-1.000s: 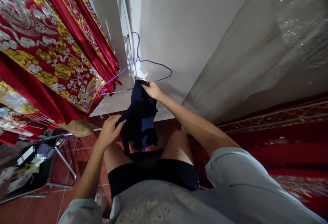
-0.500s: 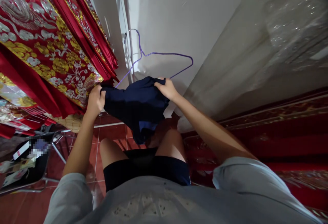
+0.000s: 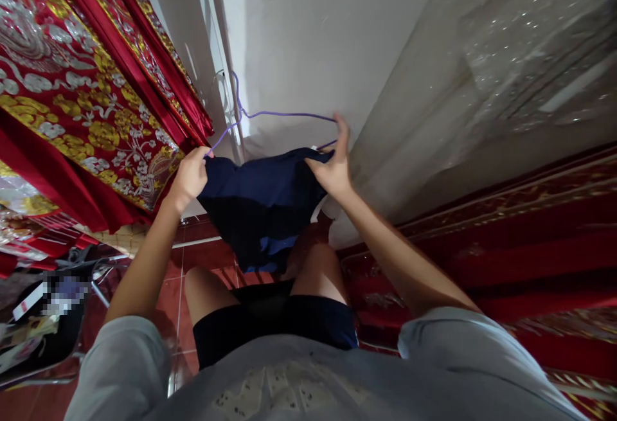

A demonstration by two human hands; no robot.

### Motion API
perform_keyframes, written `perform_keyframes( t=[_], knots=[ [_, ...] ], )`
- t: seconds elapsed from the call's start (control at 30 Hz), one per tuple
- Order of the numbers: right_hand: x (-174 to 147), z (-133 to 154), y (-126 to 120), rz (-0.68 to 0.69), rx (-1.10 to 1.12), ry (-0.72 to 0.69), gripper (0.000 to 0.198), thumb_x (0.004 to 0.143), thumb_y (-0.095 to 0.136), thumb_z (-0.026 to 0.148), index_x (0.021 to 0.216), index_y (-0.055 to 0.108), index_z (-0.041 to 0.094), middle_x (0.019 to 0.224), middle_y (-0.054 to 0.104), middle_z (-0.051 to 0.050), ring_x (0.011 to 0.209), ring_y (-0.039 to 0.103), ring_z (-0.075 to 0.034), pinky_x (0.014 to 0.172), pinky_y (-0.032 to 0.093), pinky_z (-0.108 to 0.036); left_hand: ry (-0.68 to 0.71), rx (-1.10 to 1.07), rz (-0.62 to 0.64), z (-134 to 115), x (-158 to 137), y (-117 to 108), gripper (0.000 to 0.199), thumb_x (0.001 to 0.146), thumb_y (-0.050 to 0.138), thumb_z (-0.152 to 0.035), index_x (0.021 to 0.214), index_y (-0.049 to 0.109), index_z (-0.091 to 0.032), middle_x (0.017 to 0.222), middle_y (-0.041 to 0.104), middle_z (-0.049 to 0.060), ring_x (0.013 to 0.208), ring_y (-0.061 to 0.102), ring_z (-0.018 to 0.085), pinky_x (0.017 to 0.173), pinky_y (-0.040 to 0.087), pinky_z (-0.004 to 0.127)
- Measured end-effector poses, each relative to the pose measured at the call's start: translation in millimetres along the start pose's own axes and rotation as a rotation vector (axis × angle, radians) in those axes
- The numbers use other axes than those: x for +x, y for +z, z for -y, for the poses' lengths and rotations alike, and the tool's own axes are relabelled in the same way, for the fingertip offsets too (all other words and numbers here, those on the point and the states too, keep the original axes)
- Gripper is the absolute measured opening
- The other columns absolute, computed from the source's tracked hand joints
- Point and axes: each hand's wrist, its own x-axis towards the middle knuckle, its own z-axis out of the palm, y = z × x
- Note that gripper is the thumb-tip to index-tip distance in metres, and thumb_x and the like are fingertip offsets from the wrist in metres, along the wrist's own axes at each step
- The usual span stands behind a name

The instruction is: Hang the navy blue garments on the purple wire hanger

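Navy garment point(image 3: 260, 180), stretched between the left hand point(image 3: 190, 177) and the right hand point(image 3: 337, 173) in front of the person's knees point(image 3: 325, 270); its upper edge ran roughly level and its lower part hung in dark folds with a brighter blue patch. A purple hanger point(image 3: 284, 113) rose above and behind it, most of the lower bar hidden by the cloth, its hook close to a pale upright point(image 3: 216, 42) beside a white wall point(image 3: 332, 29). Red embroidered cloth point(image 3: 103, 106), worked in gold and silver, hung just beside the left hand and crowded that end of the hanger. On the opposite side, translucent plastic sheeting point(image 3: 540, 67) sloped down near the right hand, with more red fabric point(image 3: 482, 273) below. A black chair point(image 3: 72, 337) bearing small articles stood at lower left on red floor tiles point(image 3: 205, 257), well apart from the garment. Both arms reached forward. The left hand was closed, its fingers curled around the garment's corner at the hanger's end. The right hand was spread wide, thumb against the garment's upper edge and forefinger raised to the hanger's other end; its remaining fingers could not be made out clearly
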Motion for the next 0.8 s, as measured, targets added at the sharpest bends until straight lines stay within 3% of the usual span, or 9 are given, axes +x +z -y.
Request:
perform_keyframes(
  t=[0.03, 0.1, 0.2, 0.3, 0.4, 0.5, 0.57, 0.7, 0.8],
  knots=[
    [0.4, -3.1, -7.5, -0.003, -0.017, -0.005, 0.082, 0.083, 0.068, 0.05, 0.155, 0.038, 0.023, 0.149, 0.051, -0.017, 0.106, 0.066, -0.027, 0.096, 0.052, -0.047, 0.009, 0.036, -0.017, 3.3, -0.4, -3.6, 0.029, 0.085, 0.049, -0.006, 0.103, 0.068, -0.018, 0.105, 0.066, 0.009, 0.105, 0.061, 0.026, 0.107, 0.045, 0.039],
    [1.5, -11.0, -18.4, 0.06, -0.037, -0.015, 0.072, 0.085, 0.068, 0.053, 0.146, 0.052, 0.02, 0.135, 0.063, -0.017, 0.105, 0.068, -0.029, 0.096, 0.052, -0.049, 0.027, 0.094, -0.04, 8.4, -1.0, -9.4, 0.03, 0.087, 0.048, -0.007, 0.107, 0.068, -0.018, 0.111, 0.063, 0.01, 0.108, 0.059, 0.027, 0.108, 0.044, 0.041],
    [4.7, -19.7, -26.2, 0.228, -0.066, 0.018, 0.041, 0.083, 0.07, 0.052, 0.104, 0.074, 0.017, 0.101, 0.075, -0.014, 0.093, 0.07, -0.029, 0.091, 0.054, -0.049, 0.049, 0.142, -0.049, 12.6, -2.2, -13.9, 0.031, 0.09, 0.047, -0.01, 0.111, 0.068, -0.017, 0.112, 0.062, 0.01, 0.107, 0.059, 0.026, 0.106, 0.045, 0.041],
    [7.1, -15.3, -28.4, 0.188, -0.129, 0.083, 0.03, 0.079, 0.075, 0.048, 0.081, 0.072, 0.018, 0.08, 0.073, -0.01, 0.082, 0.069, -0.027, 0.081, 0.055, -0.044, 0.041, 0.191, -0.049, 14.3, -5.2, -14.8, 0.031, 0.095, 0.043, -0.014, 0.114, 0.068, -0.018, 0.107, 0.065, 0.01, 0.104, 0.061, 0.027, 0.101, 0.047, 0.041],
    [7.6, -1.7, -30.3, 0.063, -0.118, 0.075, 0.024, 0.079, 0.074, 0.04, 0.09, 0.072, 0.018, 0.071, 0.069, -0.004, 0.072, 0.066, -0.022, 0.072, 0.054, -0.037, 0.016, 0.232, -0.067, 14.2, -7.1, -15.1, 0.032, 0.097, 0.041, -0.017, 0.117, 0.067, -0.019, 0.108, 0.067, 0.01, 0.103, 0.063, 0.026, 0.099, 0.048, 0.04],
    [11.1, 8.5, -36.0, -0.025, -0.031, 0.118, 0.039, 0.079, 0.074, 0.033, 0.115, 0.07, 0.018, 0.068, 0.068, -0.001, 0.066, 0.065, -0.02, 0.067, 0.055, -0.035, 0.013, 0.231, -0.048, 13.9, -5.2, -16.6, 0.031, 0.097, 0.042, -0.019, 0.115, 0.067, -0.021, 0.109, 0.068, 0.01, 0.102, 0.063, 0.026, 0.098, 0.048, 0.04],
    [16.8, 11.3, -44.1, 0.046, 0.008, 0.176, 0.04, 0.077, 0.075, 0.034, 0.113, 0.073, 0.017, 0.069, 0.07, -0.003, 0.067, 0.067, -0.022, 0.065, 0.057, -0.036, 0.022, 0.217, -0.035, 14.8, -3.2, -18.5, 0.03, 0.097, 0.042, -0.019, 0.114, 0.067, -0.02, 0.109, 0.068, 0.01, 0.101, 0.063, 0.025, 0.097, 0.049, 0.04],
    [31.6, 20.7, -67.4, 0.405, 0.156, 0.272, 0.034, 0.075, 0.08, 0.051, 0.082, 0.077, 0.019, 0.071, 0.072, -0.005, 0.07, 0.07, -0.023, 0.063, 0.06, -0.036, 0.026, 0.21, -0.095, 21.8, -4.4, -26.0, 0.027, 0.099, 0.043, -0.024, 0.112, 0.066, -0.02, 0.109, 0.067, 0.01, 0.104, 0.062, 0.025, 0.098, 0.047, 0.039],
    [42.1, 38.8, -70.3, 0.425, 0.348, 0.31, 0.049, 0.074, 0.077, 0.07, 0.072, 0.072, 0.021, 0.067, 0.07, -0.005, 0.069, 0.069, -0.023, 0.065, 0.061, -0.037, -0.012, 0.144, -0.204, 28.3, -11.7, -32.4, 0.023, 0.098, 0.052, -0.035, 0.111, 0.063, -0.019, 0.109, 0.066, 0.009, 0.101, 0.062, 0.022, 0.094, 0.048, 0.034]
  ],
)
